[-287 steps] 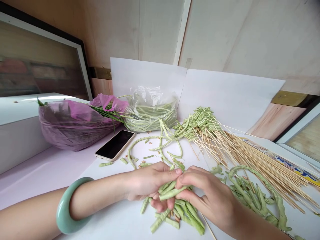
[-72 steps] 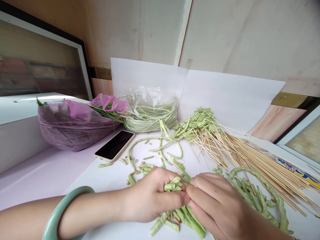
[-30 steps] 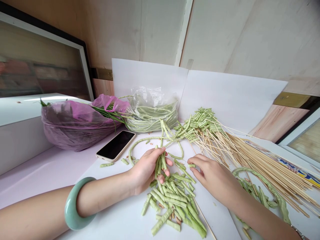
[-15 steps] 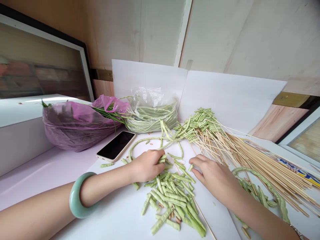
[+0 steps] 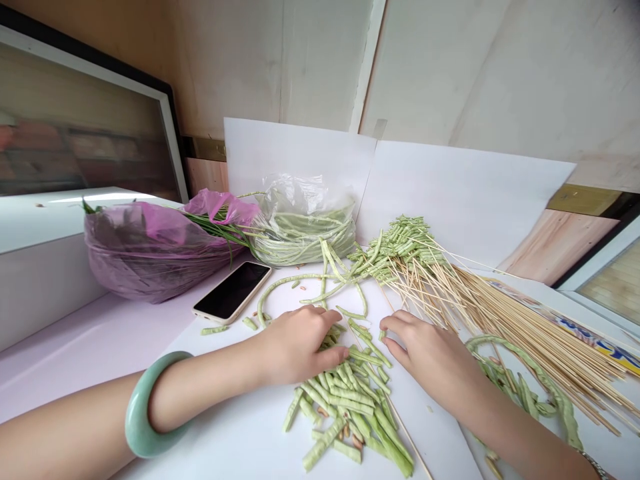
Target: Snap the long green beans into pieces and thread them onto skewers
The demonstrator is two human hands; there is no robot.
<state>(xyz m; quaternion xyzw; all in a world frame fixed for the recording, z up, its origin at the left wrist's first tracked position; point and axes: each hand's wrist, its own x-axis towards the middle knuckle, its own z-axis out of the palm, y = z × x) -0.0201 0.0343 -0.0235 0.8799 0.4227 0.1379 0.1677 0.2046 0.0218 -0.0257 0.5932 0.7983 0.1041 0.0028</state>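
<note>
A: Positions?
B: Left hand (image 5: 303,343), thumb and forefinger parted, over the bean pieces (image 5: 351,395), near centre on the desk (image 5: 137,337); right hand (image 5: 425,343) pinching a bean stub (image 5: 382,335).
A: Handling?
B: Probably light, firm, snappable; pinch each piece gently at mid-length.

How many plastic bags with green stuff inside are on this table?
2. A purple bag sits at the left, near the phone; a clear bag sits to its right, before a white upright panel. Any hidden behind them would not show.
</note>
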